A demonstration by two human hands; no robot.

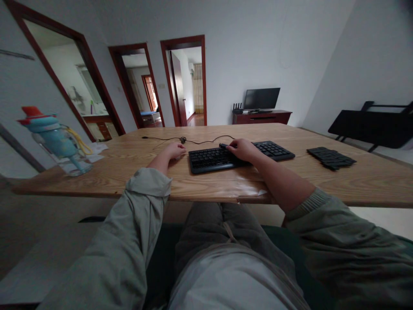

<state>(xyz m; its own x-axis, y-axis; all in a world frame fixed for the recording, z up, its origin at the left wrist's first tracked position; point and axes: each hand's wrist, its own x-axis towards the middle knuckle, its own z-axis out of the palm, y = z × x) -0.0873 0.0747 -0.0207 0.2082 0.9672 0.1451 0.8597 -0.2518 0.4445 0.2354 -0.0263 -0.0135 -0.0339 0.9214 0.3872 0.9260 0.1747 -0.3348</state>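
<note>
A black keyboard (209,160) lies on the wooden table in front of me, slightly slanted. My right hand (243,150) is over its middle, hiding some keys. Between its thumb and fingers it pinches a small dark stick-shaped object (223,146), whose end points left above the keys; its kind is unclear. My left hand (176,150) rests on the table just left of the keyboard, fingers curled together, with nothing visible in them. Behind both hands runs a thin black cable (200,142), bundled near its middle, with a plug (146,137) at its left end.
At the left stands a blue bottle (61,140) with a red top and yellow strap, near some papers (97,148). Flat black pieces (331,157) lie at the right. The table's front edge (206,200) is close to my lap. A monitor (261,99) stands on a far cabinet.
</note>
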